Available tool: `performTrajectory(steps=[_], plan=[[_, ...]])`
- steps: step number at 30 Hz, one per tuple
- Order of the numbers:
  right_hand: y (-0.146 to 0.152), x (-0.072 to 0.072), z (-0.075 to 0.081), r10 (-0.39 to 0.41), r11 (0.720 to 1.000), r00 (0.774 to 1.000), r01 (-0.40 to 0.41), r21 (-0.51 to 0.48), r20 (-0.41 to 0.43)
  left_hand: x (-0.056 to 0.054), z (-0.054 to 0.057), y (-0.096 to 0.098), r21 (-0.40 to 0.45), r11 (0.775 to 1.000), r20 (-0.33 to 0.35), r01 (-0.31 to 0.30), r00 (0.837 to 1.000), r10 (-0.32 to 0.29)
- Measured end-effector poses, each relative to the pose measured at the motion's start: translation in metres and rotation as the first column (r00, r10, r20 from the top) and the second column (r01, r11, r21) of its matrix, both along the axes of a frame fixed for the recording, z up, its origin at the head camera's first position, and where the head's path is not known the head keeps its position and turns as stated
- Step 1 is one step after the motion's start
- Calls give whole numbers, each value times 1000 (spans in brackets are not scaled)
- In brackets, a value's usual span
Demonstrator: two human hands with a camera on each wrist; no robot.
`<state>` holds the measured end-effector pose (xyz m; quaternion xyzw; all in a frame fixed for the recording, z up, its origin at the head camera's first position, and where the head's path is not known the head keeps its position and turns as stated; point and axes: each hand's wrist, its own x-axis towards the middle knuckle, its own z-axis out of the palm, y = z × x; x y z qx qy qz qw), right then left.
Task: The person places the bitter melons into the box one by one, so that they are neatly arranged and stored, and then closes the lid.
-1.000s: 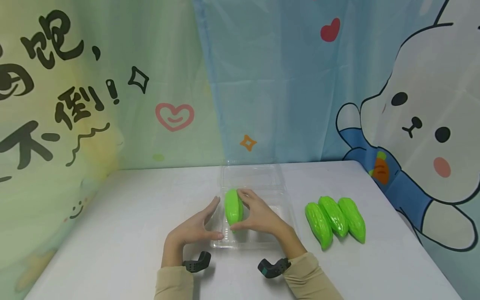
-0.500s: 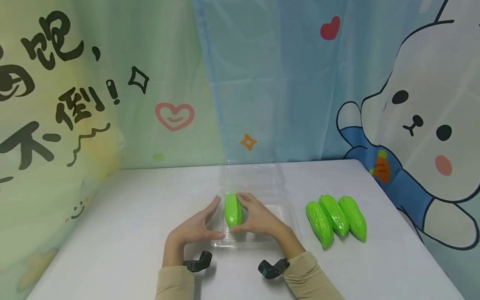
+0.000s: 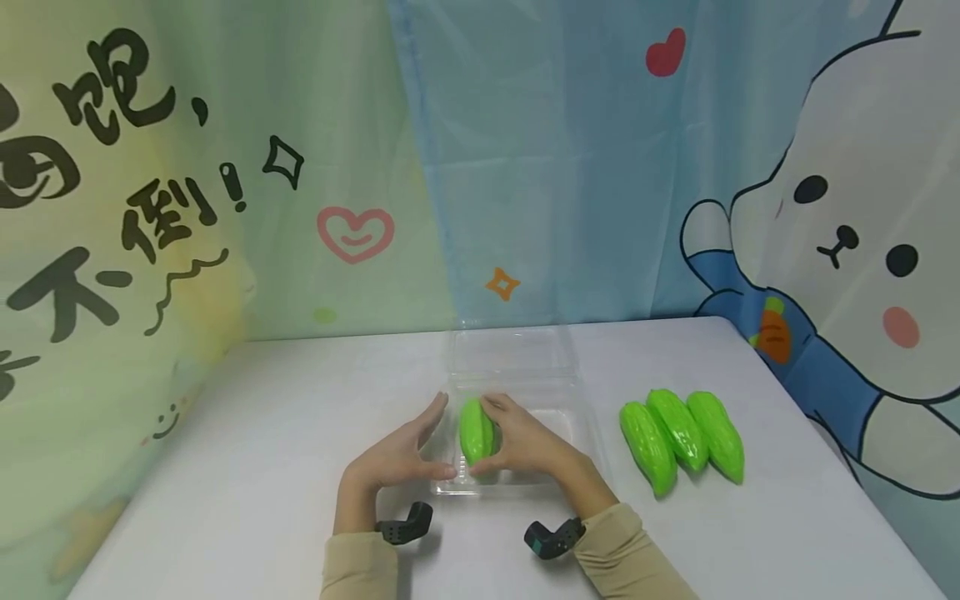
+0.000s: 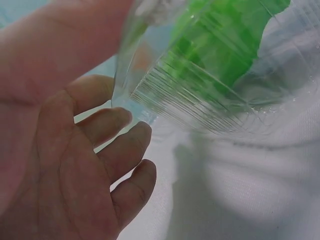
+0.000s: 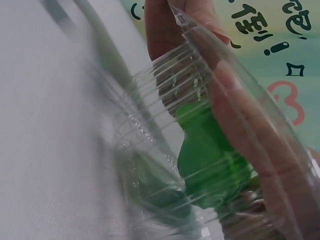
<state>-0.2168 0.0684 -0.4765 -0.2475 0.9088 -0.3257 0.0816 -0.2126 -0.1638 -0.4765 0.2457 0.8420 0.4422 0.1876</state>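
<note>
A clear plastic clamshell box (image 3: 573,425) stands open on the table, its lid (image 3: 513,354) folded back. My right hand (image 3: 532,442) holds a glossy green ridged toy bitter melon (image 3: 476,432) between thumb and fingers, at the box's left side. Through the clear wall, the green melon (image 4: 220,50) shows in the left wrist view and the melon (image 5: 212,155) again in the right wrist view. My left hand (image 3: 390,454) is at the box's left wall, thumb by the front corner, other fingers loosely bent around the outside.
To the right of the box lie more green bitter melons: a left one (image 3: 648,448), a middle one (image 3: 677,427) and a right one (image 3: 716,436), side by side. A printed curtain (image 3: 510,167) hangs behind the white table (image 3: 300,417).
My right hand has lowered the bitter melon slightly toward the box floor. The left hand keeps its place at the box wall, and the whole head view has shifted a little.
</note>
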Motion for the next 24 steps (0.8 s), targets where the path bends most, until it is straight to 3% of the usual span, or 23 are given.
performTrajectory(steps=[13,24], plan=[[4,2,-4,19,1000,999,-19,-4,41,-1,-1,5,-12,1000,-13,-8,1000,8],[8,2,3,99,995,988,-97,-27,117,1,1,2,-40,999,-11,-37,999,37]])
